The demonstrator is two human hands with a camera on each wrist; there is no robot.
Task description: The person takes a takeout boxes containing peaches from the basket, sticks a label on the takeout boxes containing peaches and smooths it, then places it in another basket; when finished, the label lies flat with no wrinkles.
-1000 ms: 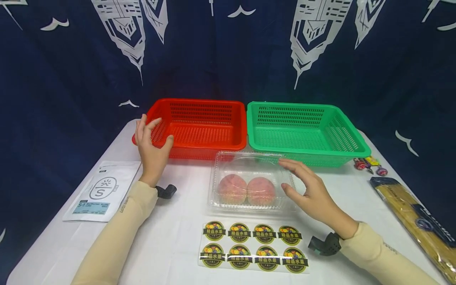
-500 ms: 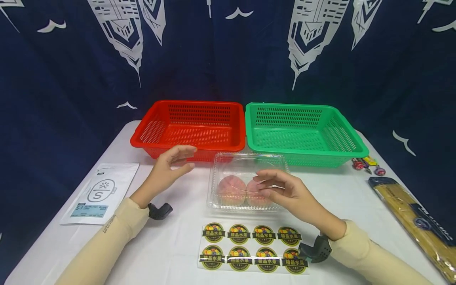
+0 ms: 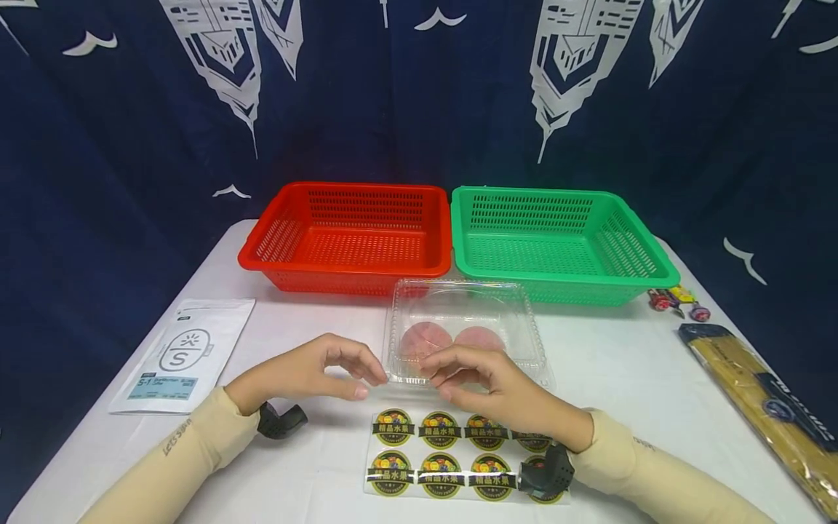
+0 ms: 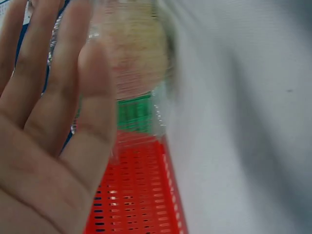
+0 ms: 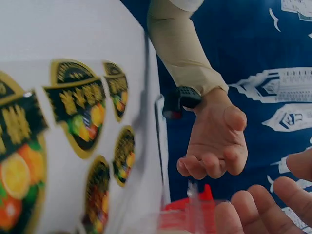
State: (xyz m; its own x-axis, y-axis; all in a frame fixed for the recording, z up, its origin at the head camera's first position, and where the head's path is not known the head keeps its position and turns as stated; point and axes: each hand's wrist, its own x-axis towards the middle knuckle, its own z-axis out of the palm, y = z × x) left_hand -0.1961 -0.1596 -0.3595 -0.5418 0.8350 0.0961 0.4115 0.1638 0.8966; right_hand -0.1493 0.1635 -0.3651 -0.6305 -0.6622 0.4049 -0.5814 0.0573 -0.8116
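A clear plastic clamshell box (image 3: 468, 302) with its lid down stands mid-table, holding two pink peaches (image 3: 425, 340). My left hand (image 3: 321, 371) hovers off the box's near left corner, fingers loosely bent with nothing between them. In the left wrist view its fingers (image 4: 63, 78) overlap the box and a peach (image 4: 136, 53). My right hand (image 3: 494, 386), also holding nothing, is over the box's near edge and partly covers the peaches. Under it lies a sheet of round fruit stickers (image 3: 441, 473); the right wrist and its camera hide some. The right wrist view shows both hands facing each other.
Behind the box stand a red basket (image 3: 347, 275) and a green basket (image 3: 563, 280), side by side. A white pouch (image 3: 186, 356) lies at left. On the right are a long pack that looks like dry noodles (image 3: 753, 400) and some wrapped lollipops (image 3: 681, 302).
My left hand has come down from the red basket's left end toward the box's near left corner. My right hand has moved left and nearer across the box. The box stays in place.
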